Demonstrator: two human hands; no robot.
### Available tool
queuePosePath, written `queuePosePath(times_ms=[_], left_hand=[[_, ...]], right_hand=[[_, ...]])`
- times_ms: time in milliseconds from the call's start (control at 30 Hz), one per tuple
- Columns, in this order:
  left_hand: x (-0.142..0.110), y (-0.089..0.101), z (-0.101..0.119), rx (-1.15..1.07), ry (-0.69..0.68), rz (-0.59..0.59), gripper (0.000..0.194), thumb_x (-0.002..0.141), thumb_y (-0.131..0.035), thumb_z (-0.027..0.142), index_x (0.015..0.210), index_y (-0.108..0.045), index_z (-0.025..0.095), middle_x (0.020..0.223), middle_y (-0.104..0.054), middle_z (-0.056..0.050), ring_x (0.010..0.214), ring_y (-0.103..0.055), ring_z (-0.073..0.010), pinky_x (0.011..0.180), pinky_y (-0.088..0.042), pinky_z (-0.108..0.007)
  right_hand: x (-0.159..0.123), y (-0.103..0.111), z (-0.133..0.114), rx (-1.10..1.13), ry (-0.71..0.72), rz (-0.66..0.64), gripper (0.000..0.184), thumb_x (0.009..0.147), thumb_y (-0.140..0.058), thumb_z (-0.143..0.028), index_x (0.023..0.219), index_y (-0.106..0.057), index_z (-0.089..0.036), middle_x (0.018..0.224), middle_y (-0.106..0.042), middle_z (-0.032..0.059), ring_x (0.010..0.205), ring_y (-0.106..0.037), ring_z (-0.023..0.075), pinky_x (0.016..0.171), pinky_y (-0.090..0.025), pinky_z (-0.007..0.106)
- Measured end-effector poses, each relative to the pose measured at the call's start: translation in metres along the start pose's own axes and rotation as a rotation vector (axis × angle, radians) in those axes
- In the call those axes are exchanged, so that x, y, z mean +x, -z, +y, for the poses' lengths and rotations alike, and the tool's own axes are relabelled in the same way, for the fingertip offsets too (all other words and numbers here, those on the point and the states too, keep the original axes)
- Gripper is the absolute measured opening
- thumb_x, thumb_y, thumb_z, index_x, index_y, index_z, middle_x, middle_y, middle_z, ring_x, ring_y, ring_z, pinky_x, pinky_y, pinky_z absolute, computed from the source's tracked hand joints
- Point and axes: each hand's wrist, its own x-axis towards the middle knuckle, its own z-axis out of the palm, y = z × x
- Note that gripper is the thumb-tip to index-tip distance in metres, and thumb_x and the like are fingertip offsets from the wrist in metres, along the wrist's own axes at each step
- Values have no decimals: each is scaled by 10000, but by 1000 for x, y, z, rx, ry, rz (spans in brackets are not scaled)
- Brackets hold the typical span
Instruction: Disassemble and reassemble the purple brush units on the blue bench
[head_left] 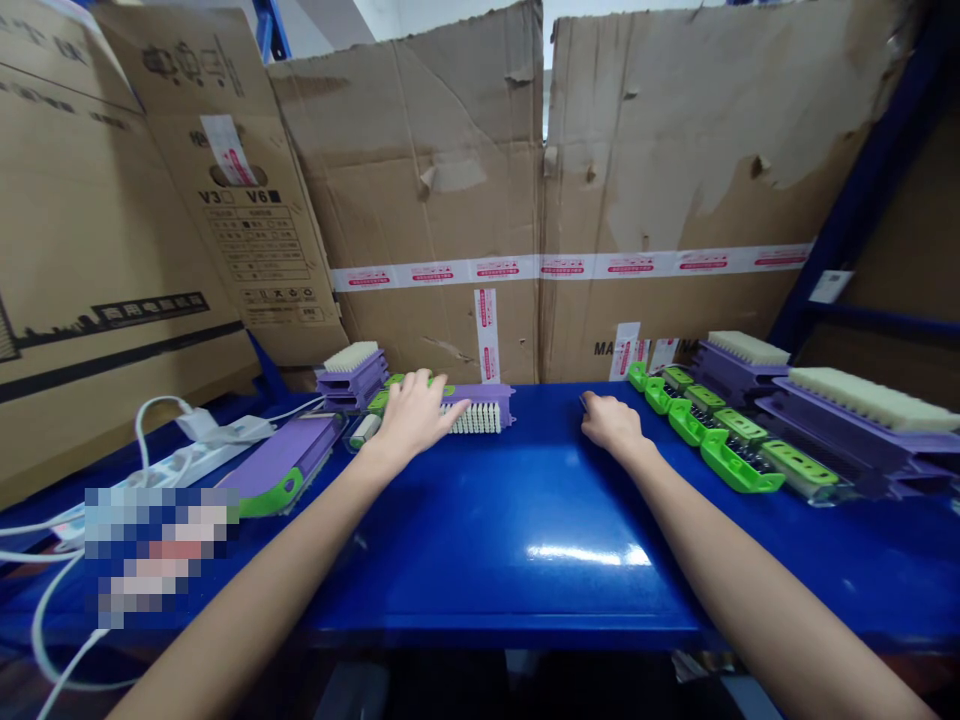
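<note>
My left hand [415,412] reaches over the far left of the blue table with its thumb and fingers apart. It lies over a purple piece with white bristles [480,415], hiding part of it; firm contact cannot be made out. Just left of that hand are clear parts with green tops [366,430]. My right hand [611,422] is closed low over the table, right of the middle. A tiny dark bit shows at its fingertips, too small to name. Nearest on its right is a row of bright green clips [684,422].
Purple blocks with cream bristles [874,395] stand at the right, another bristled block [351,360] at the back left. A purple and green piece [281,460] lies near a white power strip [176,465] with cables. Cardboard sheets [442,220] wall the back of the table [480,540].
</note>
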Motion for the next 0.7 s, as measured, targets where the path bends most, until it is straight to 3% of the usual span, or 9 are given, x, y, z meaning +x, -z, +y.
queuePosePath(times_ms=[100, 233, 367, 467, 567, 700], left_hand=[[24, -10, 14, -97, -89, -65, 742, 798, -419, 699, 1267, -485, 128, 1219, -521, -189, 1154, -452, -348, 931, -348, -462], [41, -31, 28, -160, -106, -177, 753, 746, -494, 713, 1239, -497, 143, 1160, -556, -189, 1112, -481, -356, 903, -364, -479], [41, -43, 40, -146, -101, -85, 725, 772, -487, 695, 1194, -506, 107, 1124, -551, -193, 1076, -483, -348, 874, -376, -462], [38, -48, 47, -137, -145, 13, 760, 744, -539, 689, 1208, -487, 89, 1119, -549, -181, 1058, -481, -337, 882, -363, -455], [33, -52, 54, -125, -191, 106, 788, 734, -557, 684, 1222, -469, 72, 1121, -550, -179, 1048, -480, -326, 900, -344, -445], [28, -55, 61, -142, -236, 182, 740, 770, -541, 650, 1232, -454, 78, 1131, -546, -183, 1038, -486, -315, 900, -338, -430]], right_hand=[[0, 0, 0, -4, -7, 1, 372, 825, -414, -183, 1176, -535, -180, 1094, -629, 158, 978, -627, 274, 754, -475, 345], [-1, 0, 0, -5, -9, 5, 381, 824, -416, -176, 1185, -534, -185, 1092, -630, 156, 976, -628, 264, 765, -472, 342], [-1, 1, -1, -2, -17, 39, 362, 835, -418, -197, 1169, -555, -178, 1077, -630, 160, 974, -626, 265, 777, -469, 352], [-3, 4, -5, 53, 0, 162, 354, 869, -396, -257, 1167, -570, -182, 1102, -626, 148, 999, -609, 273, 772, -469, 348], [-5, 8, -15, 227, 68, 277, 370, 911, -359, -332, 1198, -563, -223, 1114, -642, 94, 1024, -596, 240, 807, -454, 317], [-8, 5, -31, 569, 165, 269, 400, 921, -369, -425, 1212, -562, -231, 1019, -681, 48, 974, -612, 191, 849, -438, 281]])
